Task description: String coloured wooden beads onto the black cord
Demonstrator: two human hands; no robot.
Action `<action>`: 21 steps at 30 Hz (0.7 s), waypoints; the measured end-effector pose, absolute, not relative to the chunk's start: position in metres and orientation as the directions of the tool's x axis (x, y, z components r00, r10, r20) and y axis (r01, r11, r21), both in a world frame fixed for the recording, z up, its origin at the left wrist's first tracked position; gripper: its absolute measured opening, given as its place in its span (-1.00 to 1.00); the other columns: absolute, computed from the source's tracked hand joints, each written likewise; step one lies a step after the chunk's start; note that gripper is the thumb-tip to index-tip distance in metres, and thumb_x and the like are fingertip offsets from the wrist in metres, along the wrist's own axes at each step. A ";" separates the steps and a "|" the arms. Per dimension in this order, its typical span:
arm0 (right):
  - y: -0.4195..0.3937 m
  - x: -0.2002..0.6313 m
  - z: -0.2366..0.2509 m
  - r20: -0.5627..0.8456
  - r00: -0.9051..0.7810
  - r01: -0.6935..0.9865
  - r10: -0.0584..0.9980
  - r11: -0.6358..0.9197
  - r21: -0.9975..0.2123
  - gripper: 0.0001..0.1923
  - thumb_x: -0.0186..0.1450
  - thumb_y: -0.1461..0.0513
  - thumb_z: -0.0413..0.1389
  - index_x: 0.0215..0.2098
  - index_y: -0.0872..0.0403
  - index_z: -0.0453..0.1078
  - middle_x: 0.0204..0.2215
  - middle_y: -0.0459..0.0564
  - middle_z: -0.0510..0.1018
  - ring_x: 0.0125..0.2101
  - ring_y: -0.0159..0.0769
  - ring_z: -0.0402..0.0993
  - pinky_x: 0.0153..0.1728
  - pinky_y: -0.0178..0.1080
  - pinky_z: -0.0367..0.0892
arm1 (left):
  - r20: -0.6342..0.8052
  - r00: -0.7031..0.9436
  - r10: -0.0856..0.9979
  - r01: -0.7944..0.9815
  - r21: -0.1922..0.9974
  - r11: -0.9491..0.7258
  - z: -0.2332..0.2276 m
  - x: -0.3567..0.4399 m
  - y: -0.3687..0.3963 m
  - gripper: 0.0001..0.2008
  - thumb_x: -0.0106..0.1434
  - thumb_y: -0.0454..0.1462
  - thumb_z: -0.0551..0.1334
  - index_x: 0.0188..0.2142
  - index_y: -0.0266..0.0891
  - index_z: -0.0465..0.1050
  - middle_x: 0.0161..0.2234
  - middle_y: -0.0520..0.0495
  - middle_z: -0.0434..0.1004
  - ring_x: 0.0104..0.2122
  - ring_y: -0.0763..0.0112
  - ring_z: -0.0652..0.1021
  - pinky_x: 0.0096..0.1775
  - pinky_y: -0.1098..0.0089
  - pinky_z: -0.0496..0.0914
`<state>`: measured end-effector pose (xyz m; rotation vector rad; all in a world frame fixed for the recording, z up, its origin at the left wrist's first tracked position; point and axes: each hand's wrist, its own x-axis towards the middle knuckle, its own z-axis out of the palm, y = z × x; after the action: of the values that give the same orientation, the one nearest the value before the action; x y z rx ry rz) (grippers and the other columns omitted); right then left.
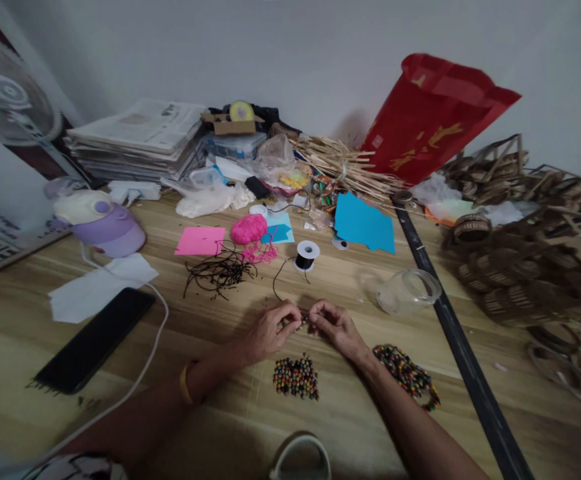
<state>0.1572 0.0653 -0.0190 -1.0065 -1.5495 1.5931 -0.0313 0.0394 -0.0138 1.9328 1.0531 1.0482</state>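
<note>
Two hands meet above the wooden surface (350, 413), the left hand (269, 331) and right hand (335, 327) both pinching a thin black cord (279, 277) strung with beads; a pile of beads (296, 377) lies just below; the cord's spool (306, 255) stands beyond.

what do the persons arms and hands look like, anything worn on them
Both forearms are bare, with no sleeves showing. The left arm has a thin orange-yellow bangle at the wrist. The left hand and right hand wear no gloves; any rings are too small to tell. No watch shows on the right wrist.
</note>
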 end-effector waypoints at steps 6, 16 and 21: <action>0.064 0.155 -0.020 -0.036 -0.419 0.037 0.907 -0.022 -0.999 -0.60 0.18 -0.07 0.17 -0.42 0.10 0.32 -0.59 -0.15 0.37 -0.58 -0.45 0.28 -0.53 -0.37 0.20 | 0.177 0.391 0.903 0.194 0.944 -0.269 -0.012 -0.033 0.042 -0.84 0.25 -0.24 0.13 -0.42 -0.28 0.34 -0.45 -0.03 0.42 -0.41 0.45 0.43 -0.31 0.45 0.32; 0.060 0.153 -0.013 -0.002 -0.419 -0.048 0.908 -0.024 -0.999 -0.65 0.20 -0.04 0.17 -0.38 0.08 0.31 -0.56 -0.13 0.44 -0.56 -0.42 0.36 -0.47 -0.33 0.31 | -0.119 0.384 0.915 -0.111 0.978 0.174 -0.006 -0.030 0.045 -0.64 0.10 -0.07 0.30 -0.34 -0.31 0.30 -0.43 -0.01 0.44 -0.43 0.49 0.47 -0.34 0.44 0.37; 0.057 0.149 -0.009 0.004 -0.435 -0.062 0.900 -0.026 -0.998 -0.66 0.21 -0.03 0.16 -0.39 0.07 0.31 -0.55 -0.12 0.46 -0.54 -0.41 0.39 -0.46 -0.34 0.33 | -0.112 0.391 0.914 -0.144 0.973 0.180 -0.004 -0.028 0.043 -0.60 0.12 -0.02 0.29 -0.28 -0.32 0.31 -0.39 -0.06 0.49 -0.42 0.48 0.49 -0.36 0.45 0.35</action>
<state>0.1493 0.0569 -0.0089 -0.9196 -1.4727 1.5714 -0.0283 0.0429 -0.0035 1.1335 0.8655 0.8967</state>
